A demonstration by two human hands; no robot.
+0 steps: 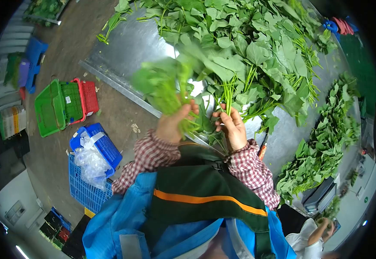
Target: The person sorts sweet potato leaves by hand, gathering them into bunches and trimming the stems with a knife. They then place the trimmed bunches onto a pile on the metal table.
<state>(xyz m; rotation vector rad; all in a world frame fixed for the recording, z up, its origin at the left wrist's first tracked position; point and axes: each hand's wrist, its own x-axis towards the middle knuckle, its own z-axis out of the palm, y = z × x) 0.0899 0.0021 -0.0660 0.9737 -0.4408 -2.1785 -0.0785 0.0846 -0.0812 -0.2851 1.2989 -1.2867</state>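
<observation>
My left hand (pixel 173 123) is closed round a bunch of leafy green stems (pixel 160 86), blurred by motion, at the near edge of the metal table (pixel 123 56). Just to the right, my right hand (pixel 232 125) pinches the lower ends of several thin green stems (pixel 227 93), whose leaves point away from me. Beyond both hands a large heap of leafy greens (pixel 257 47) covers much of the table. A tool with an orange handle (pixel 262 152) lies beside my right sleeve.
A long row of greens (pixel 321 138) lies on the right. Green (pixel 50 108) and red baskets (pixel 89 98) stand on the floor at left, near a blue basket (pixel 103 144) with clear plastic bags (pixel 91 166). Another person (pixel 308 237) is at bottom right.
</observation>
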